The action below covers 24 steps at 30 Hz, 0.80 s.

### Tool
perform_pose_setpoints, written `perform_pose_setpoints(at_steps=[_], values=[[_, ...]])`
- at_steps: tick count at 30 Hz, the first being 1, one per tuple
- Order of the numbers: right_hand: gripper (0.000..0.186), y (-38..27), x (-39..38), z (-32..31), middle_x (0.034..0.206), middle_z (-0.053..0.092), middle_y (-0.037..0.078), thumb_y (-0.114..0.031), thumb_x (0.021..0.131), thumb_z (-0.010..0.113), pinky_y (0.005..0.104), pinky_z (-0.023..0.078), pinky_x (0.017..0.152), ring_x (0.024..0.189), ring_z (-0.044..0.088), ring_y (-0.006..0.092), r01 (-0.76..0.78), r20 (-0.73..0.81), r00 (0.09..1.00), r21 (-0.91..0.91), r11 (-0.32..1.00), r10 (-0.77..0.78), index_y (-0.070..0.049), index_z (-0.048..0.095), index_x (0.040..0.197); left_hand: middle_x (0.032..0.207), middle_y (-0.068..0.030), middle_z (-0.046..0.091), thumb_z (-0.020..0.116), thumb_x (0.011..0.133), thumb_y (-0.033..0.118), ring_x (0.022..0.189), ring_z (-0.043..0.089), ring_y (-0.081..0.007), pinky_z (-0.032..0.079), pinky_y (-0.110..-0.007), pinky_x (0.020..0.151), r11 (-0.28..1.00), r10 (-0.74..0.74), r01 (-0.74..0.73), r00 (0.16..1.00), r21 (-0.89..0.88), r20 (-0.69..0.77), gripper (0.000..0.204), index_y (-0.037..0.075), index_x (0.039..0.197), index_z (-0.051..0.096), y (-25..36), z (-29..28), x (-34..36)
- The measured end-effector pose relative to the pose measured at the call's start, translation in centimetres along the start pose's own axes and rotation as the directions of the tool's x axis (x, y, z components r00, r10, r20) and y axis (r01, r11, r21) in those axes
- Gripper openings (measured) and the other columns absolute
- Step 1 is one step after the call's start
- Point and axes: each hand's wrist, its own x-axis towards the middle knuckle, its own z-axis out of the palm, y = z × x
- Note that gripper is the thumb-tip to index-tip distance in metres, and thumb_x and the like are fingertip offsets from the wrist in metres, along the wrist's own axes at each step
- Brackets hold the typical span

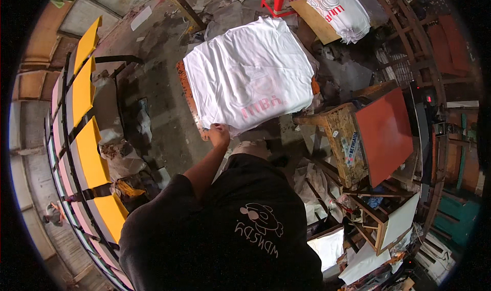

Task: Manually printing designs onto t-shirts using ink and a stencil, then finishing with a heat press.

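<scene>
Wearer's black T-shirt point(215, 224) fills the foreground; beyond, the left hand point(219, 136) pinches white printed cloth point(250, 71) at its near-left corner.

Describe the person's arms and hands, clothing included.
The left hand is bare, with no glove, and so is the forearm. Above it is the short sleeve of a black T-shirt with a white cartoon print. The right arm and right hand are out of view.
</scene>
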Motion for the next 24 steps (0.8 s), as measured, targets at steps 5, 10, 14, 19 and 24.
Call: perform_pose_setpoints(at_steps=[5, 10, 14, 19, 24], values=[[0.029, 0.4, -0.2, 0.4, 0.079, 0.071, 0.013, -0.021, 0.075, 0.075, 0.0334, 0.054, 0.066, 0.074, 0.069, 0.0218, -0.011, -0.017, 1.0, 0.0, 1.0, 0.011, -0.008, 0.069, 0.1, 0.096, -0.0188, 0.062, 0.065, 0.083, 0.026, 0.089, 0.061, -0.0362, 0.049, -0.045, 0.079, 0.972, 0.164, -0.139, 0.979, 0.192, -0.122, 0.029, 0.001, 0.098, 0.059, 1.8, -1.4, 0.7], [0.029, 1.4, -0.8, 1.3, 0.08, 0.071, 0.013, -0.02, 0.075, 0.075, 0.0334, 0.054, 0.067, 0.074, 0.069, 0.0216, -0.029, -0.036, 0.999, 0.01, 1.0, 0.03, -0.008, 0.069, 0.1, 0.099, -0.0222, 0.066, 0.069, 0.079, 0.034, 0.096, 0.064, -0.0396, 0.048, -0.044, 0.089, 0.962, -0.143, 0.161, 0.985, 0.221, -0.093, 0.038, 0.001, 0.097, 0.061, 3.6, -0.7, 1.4], [0.029, 0.9, -0.6, 1.3, 0.08, 0.071, 0.013, -0.02, 0.075, 0.075, 0.0334, 0.054, 0.067, 0.075, 0.069, 0.0216, -0.019, -0.041, 0.999, 0.021, 1.0, 0.02, -0.008, 0.069, 0.1, 0.093, -0.0215, 0.069, 0.068, 0.078, 0.039, 0.096, 0.065, -0.0395, 0.047, -0.042, 0.09, 0.904, -0.297, 0.287, 0.955, 0.316, -0.016, 0.041, 0.0, 0.091, 0.063, 2.0, -0.1, 3.7], [0.029, 1.5, -0.6, 1.3, 0.081, 0.071, 0.013, -0.02, 0.075, 0.075, 0.0335, 0.054, 0.067, 0.075, 0.069, 0.0214, -0.042, -0.095, 0.994, 0.038, 0.998, 0.046, -0.008, 0.069, 0.101, 0.086, -0.0197, 0.067, 0.053, 0.091, 0.035, 0.083, 0.066, -0.0354, 0.048, -0.043, 0.079, 1.0, -0.015, 0.016, 0.996, 0.013, -0.084, 0.038, -0.002, 0.089, 0.061, 2.3, -0.4, 1.3], [0.029, 0.7, 0.3, 0.1, 0.081, 0.071, 0.013, -0.019, 0.074, 0.075, 0.0335, 0.054, 0.068, 0.076, 0.069, 0.0213, -0.013, -0.118, 0.993, 0.044, 0.999, 0.019, -0.008, 0.069, 0.101, 0.077, -0.0135, 0.058, 0.046, 0.098, 0.035, 0.07, 0.057, -0.0245, 0.048, -0.041, 0.068, 0.82, -0.131, 0.066, 0.989, -0.568, -0.075, 0.038, -0.001, 0.092, 0.056, -1.9, -0.5, 2.3]])
